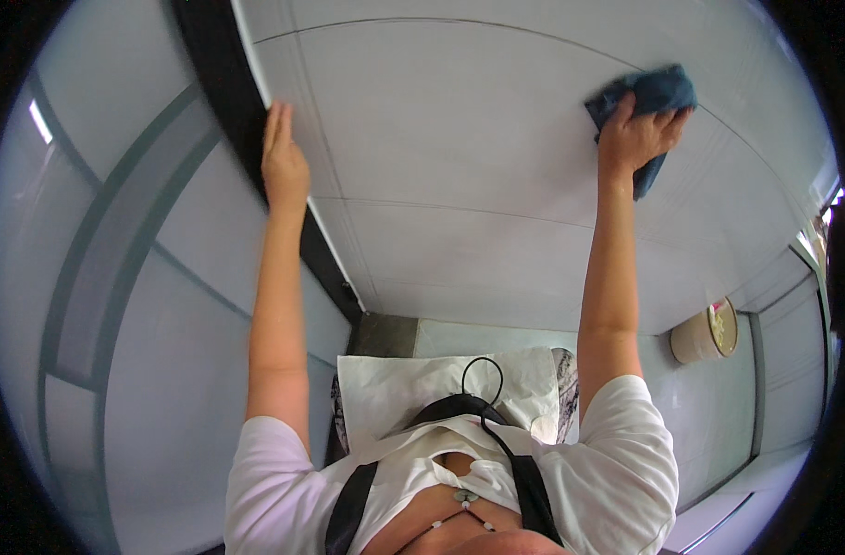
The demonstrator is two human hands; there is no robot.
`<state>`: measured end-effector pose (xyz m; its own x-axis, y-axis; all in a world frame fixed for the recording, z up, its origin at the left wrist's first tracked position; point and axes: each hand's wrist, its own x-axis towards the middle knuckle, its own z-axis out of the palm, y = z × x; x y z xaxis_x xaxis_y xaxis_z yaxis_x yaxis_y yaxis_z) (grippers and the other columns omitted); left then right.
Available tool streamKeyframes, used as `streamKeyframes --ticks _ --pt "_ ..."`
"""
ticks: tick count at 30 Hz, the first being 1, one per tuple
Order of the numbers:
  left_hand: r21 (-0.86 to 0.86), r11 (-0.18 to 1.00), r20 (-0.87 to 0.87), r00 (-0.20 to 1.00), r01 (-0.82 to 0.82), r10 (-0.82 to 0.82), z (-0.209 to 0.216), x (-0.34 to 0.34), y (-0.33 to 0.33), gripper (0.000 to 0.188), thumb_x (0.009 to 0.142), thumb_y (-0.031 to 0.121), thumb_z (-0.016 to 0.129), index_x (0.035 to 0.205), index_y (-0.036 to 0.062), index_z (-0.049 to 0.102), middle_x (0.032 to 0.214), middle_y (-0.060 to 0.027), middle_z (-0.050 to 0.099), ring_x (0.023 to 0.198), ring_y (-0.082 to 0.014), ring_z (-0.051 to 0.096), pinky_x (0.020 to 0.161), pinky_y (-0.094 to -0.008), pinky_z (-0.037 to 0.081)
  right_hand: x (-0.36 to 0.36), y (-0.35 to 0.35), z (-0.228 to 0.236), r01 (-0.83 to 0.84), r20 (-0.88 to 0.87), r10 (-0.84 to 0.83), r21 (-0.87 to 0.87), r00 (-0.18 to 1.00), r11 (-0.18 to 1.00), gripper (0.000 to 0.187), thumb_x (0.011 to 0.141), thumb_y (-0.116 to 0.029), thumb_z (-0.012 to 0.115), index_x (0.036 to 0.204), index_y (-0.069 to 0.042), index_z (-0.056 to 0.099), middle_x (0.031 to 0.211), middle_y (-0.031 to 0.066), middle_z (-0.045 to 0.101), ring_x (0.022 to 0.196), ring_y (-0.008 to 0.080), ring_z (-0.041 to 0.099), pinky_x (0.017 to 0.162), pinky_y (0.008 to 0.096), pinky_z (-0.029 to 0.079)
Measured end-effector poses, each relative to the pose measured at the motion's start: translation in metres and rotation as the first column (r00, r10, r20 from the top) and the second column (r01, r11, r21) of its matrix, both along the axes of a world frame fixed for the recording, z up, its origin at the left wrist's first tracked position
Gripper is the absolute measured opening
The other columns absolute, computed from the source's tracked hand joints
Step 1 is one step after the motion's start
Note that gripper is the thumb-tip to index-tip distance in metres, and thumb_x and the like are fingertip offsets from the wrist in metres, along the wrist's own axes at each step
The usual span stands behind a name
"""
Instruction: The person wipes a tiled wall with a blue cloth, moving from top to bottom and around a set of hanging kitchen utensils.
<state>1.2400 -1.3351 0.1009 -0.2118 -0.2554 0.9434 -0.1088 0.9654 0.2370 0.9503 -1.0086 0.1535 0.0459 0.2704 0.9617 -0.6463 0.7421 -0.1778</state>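
A crumpled dark blue cloth (pixel 668 88) lies pressed against the white tiled wall (pixel 441 120), high on the right. My right hand (pixel 637 139) is on it, with the fingers spread over the cloth and part of it hanging below the palm. On the left, my left hand (pixel 286 165) rests along the edge of a dark upright frame (pixel 247 102), fingers stretched out and holding nothing. Both arms reach up and forward from white sleeves.
Frosted glass panels with grey-green bands (pixel 182 324) stand to the left of the dark frame. A cream bin (pixel 695 340) with things inside stands on the pale floor at the right. Another framed panel (pixel 791 342) is at the far right.
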Motion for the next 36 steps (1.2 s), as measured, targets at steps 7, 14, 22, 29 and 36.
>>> streamKeyframes --ticks 7,14,22,29,36 --pt "0.116 0.992 -0.067 0.996 0.058 -0.051 -0.035 0.01 0.0 0.044 0.085 -0.009 0.033 0.125 -0.0011 0.048 0.131 -0.0163 0.047 0.121 -0.0287 0.046 0.101 -0.0335 0.036 0.112 -0.153 0.033 -0.193 0.088 0.177 0.624 0.98 0.757 0.036 0.075 -0.03 0.063 0.105 -0.01 0.063 0.134 0.0072 0.042 0.135 0.0266 0.022 0.102 0.0534 0.024" --pt "0.053 0.977 -0.264 0.946 0.207 -0.186 -0.075 -0.001 -0.013 0.035 0.096 0.005 0.029 0.127 -0.0066 0.041 0.136 -0.0192 0.037 0.12 -0.0308 0.046 0.1 -0.0395 0.04 0.138 -0.274 -0.051 -0.361 0.038 0.538 0.782 0.842 0.509 0.043 0.067 -0.027 0.07 0.108 -0.015 0.063 0.131 0.0006 0.047 0.132 0.0223 0.027 0.105 0.0489 0.018" --pt "0.028 1.0 0.003 1.0 0.001 -0.001 -0.09 -0.034 -0.025 0.035 0.094 0.005 0.034 0.125 -0.0046 0.046 0.131 -0.0199 0.046 0.121 -0.0317 0.045 0.101 -0.0375 0.035 0.122 -0.291 -0.163 -0.408 0.229 0.486 0.861 0.843 0.302 0.041 0.081 -0.021 0.051 0.12 -0.011 0.057 0.136 0.0016 0.044 0.136 0.02 0.022 0.111 0.0442 0.011" --pt "0.239 0.971 0.01 1.0 0.007 -0.01 -0.126 -0.068 -0.038 0.036 0.093 0.003 0.033 0.128 -0.0035 0.043 0.133 -0.0178 0.044 0.121 -0.0301 0.045 0.102 -0.0365 0.035 0.091 -0.303 -0.276 -0.529 0.452 0.47 0.848 0.758 0.038 0.037 0.081 -0.014 0.051 0.117 -0.009 0.057 0.135 0.0013 0.044 0.135 0.0187 0.023 0.111 0.0401 0.015" --pt "0.174 0.984 0.074 0.997 -0.026 0.013 -0.135 -0.076 -0.04 0.038 0.092 0.001 0.035 0.129 -0.0023 0.043 0.133 -0.0172 0.044 0.122 -0.0309 0.043 0.102 -0.0375 0.034 0.032 -0.183 -0.302 -0.616 0.504 0.406 0.757 0.763 0.218 0.036 0.075 -0.016 0.06 0.111 -0.013 0.06 0.129 -0.0021 0.049 0.129 0.0167 0.032 0.105 0.0438 0.022"
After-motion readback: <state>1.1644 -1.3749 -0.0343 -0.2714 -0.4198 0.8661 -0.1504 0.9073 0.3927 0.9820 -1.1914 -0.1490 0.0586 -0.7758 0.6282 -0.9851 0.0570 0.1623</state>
